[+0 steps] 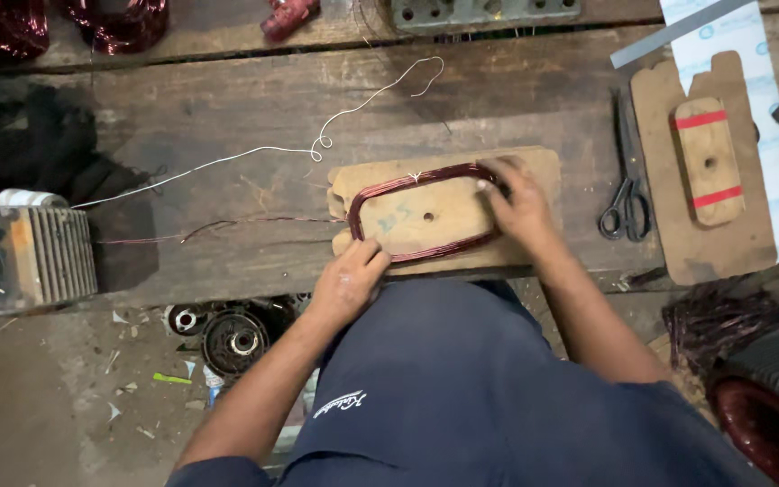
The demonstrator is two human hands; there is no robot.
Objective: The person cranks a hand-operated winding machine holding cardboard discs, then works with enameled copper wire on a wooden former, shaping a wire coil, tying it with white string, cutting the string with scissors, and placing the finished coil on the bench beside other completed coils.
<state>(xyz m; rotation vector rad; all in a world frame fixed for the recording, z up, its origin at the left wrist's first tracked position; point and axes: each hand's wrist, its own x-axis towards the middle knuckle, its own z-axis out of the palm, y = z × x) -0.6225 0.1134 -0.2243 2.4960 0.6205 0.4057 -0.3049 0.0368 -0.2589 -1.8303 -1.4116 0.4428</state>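
From the head camera, a reddish copper wire coil (421, 214) sits wound around a rounded wooden former (426, 216) that lies on a flat wooden board (534, 167) near the middle of the worn plank counter (254, 117). The left hand (349, 280) rests at the near left corner of the coil, fingers (373, 255) curled and pressed against the wire and the former's edge. The right hand (520, 209) lies over the far right end, fingers (490, 180) spread narrowly and bearing down on the turns there; neither hand grips anything free. To handle this well, the person would likely keep even pressure at both ends so the turns stay bunched and do not spring off the former, and mind the thin tie at the far edge. Both forearms reach forward from the lap, wrists bent down, the right one extended further. Loose white wire (317, 149) trails away to the left, scissors (626, 194) lie just right of the board, and a second former (707, 160) sits on another board beyond them.
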